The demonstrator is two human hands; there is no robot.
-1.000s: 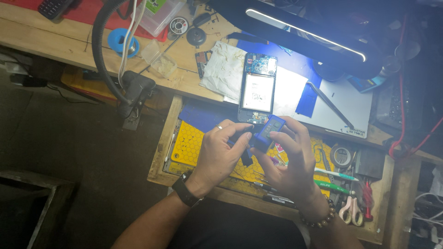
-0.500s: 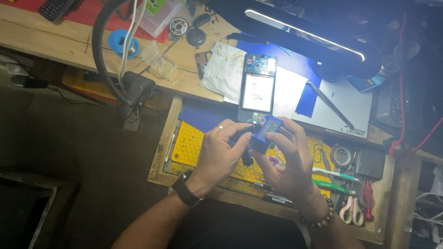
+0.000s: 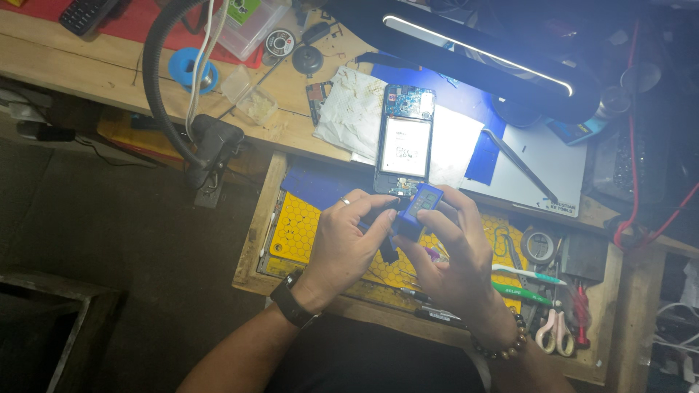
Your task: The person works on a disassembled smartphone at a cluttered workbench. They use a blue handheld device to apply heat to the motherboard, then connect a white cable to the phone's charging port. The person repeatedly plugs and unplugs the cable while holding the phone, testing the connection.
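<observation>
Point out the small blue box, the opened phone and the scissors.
small blue box [image 3: 419, 211], head view, its top face.
opened phone [image 3: 404, 145], head view, its white battery.
scissors [image 3: 557, 336], head view, the pink handles.

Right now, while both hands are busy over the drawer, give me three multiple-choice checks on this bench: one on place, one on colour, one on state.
1. Where does the opened phone lie?
A. on the bench top, above the hands
B. inside the drawer
C. on the floor

2. What colour is the small box held between the hands?
A. red
B. blue
C. white

3. What state is the bar lamp in?
A. switched off
B. lit
C. lying in the drawer

Answers: 1 A, it rests on the bench beside the white cloth. 2 B, the left hand and right hand both pinch a blue box. 3 B, its strip glows bright white.
</observation>
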